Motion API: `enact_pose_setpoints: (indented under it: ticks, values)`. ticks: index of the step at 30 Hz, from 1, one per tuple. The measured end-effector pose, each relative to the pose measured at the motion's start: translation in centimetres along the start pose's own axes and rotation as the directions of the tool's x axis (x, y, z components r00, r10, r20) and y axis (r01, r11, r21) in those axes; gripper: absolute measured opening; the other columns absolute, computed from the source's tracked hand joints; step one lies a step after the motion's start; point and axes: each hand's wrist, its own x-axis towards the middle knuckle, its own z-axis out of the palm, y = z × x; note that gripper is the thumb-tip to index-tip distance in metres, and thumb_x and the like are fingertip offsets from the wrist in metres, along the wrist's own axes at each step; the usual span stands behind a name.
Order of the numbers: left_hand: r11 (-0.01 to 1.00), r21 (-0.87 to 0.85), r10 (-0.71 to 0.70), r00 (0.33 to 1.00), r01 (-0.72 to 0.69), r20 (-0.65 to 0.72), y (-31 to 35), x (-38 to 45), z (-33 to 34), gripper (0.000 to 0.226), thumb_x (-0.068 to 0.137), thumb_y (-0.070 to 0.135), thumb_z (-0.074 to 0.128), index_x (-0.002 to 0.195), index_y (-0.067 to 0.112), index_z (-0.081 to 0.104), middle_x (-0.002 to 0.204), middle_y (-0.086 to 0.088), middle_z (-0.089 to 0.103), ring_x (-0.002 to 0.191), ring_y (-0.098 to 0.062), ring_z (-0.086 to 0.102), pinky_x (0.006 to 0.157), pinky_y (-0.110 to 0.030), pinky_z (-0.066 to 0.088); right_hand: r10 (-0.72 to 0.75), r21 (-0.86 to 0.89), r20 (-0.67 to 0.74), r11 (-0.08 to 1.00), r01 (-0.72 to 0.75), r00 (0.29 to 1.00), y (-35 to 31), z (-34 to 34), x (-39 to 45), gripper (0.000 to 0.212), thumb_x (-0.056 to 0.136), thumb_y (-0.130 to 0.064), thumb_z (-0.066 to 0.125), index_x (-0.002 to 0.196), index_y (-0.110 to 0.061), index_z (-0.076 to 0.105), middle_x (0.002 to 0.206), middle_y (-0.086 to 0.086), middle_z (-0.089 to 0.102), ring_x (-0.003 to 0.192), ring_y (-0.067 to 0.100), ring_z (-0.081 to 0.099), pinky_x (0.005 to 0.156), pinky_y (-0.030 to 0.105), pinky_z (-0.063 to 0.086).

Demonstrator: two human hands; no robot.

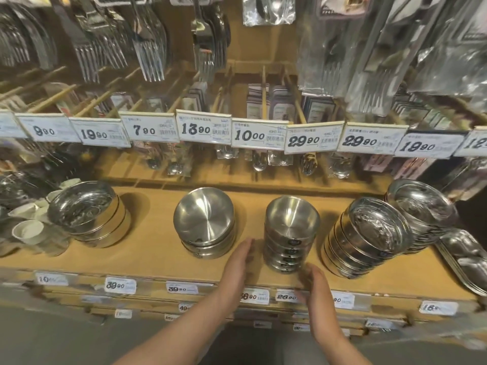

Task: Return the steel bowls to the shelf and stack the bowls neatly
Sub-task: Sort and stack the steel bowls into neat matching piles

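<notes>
Shelf (pixel 158 248): bowl stack (pixel 290 233) at centre, upright, nested; wider stack (pixel 204 222) at 9 o'clock of it. Left hand (pixel 238 264) at the stack's 8 o'clock, right hand (pixel 317 288) at 5; fingers straight, holding nothing. Judged: bowls returned; only squaring-up may remain.

Place: a shop's kitchenware aisle.
Price tags (pixel 259 135): a row at 12 o'clock, more along the shelf edge (pixel 121 285) at 6.
Hanging stock: packaged forks (pixel 147 48) at 11 o'clock.
Shelf goods: stacked steel bowls (pixel 290 233), centre.
</notes>
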Motion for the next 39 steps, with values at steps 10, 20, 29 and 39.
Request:
enact_pose_setpoints:
  ticks: [10, 20, 29, 39]
  values:
    - [0.996, 0.070, 0.072, 0.937, -0.051, -0.341, 2.6, -5.6, -16.5, 0.027, 0.104, 0.019, 0.045, 0.101, 0.015, 0.072, 0.087, -0.002, 0.076, 0.077, -0.013, 0.071, 0.063, -0.027, 0.056, 0.209, -0.087, 0.156, 0.977, -0.197, 0.965, -1.5, 12.5, -4.9, 0.023, 0.108, -0.026, 0.039, 0.111, -0.016, 0.060, 0.116, 0.012, 0.063, 0.109, 0.023, 0.061, 0.091, 0.041, 0.051]
    - [0.992, -0.086, 0.037, 0.856, -0.094, -0.516, 7.9, -5.0, -36.1, 0.021, 0.100, 0.024, 0.052, 0.116, 0.017, 0.062, 0.108, -0.007, 0.070, 0.088, -0.019, 0.067, 0.077, -0.035, 0.052, 0.181, -0.184, 0.256, 0.973, -0.136, 0.950, -0.1, 30.3, -4.9, 0.024, 0.102, -0.041, 0.048, 0.097, -0.026, 0.065, 0.077, -0.006, 0.075, 0.074, 0.008, 0.071, 0.076, 0.037, 0.054]
    - [0.926, 0.238, 0.363, 0.867, -0.294, -0.342, 9.4, -0.4, -40.1, 0.064, 0.094, 0.013, 0.067, 0.147, 0.034, 0.040, 0.144, 0.013, 0.054, 0.133, -0.008, 0.049, 0.117, -0.036, 0.036, 0.150, -0.118, 0.369, 0.986, -0.114, 0.917, 2.6, 42.8, 0.4, 0.060, 0.079, -0.082, 0.057, 0.123, -0.040, 0.060, 0.110, -0.018, 0.062, 0.087, 0.004, 0.053, 0.064, 0.028, 0.042]
    - [0.869, 0.248, 0.488, 0.825, -0.428, -0.285, 11.4, 1.6, -39.5, 0.060, 0.090, 0.003, 0.070, 0.133, 0.040, 0.051, 0.118, 0.030, 0.068, 0.109, 0.016, 0.059, 0.086, -0.003, 0.045, -0.049, -0.028, 0.341, 0.998, 0.062, 0.939, 1.3, 47.4, 2.0, 0.038, 0.100, -0.053, 0.046, 0.134, -0.039, 0.057, 0.133, -0.007, 0.063, 0.110, 0.009, 0.057, 0.076, 0.028, 0.049]
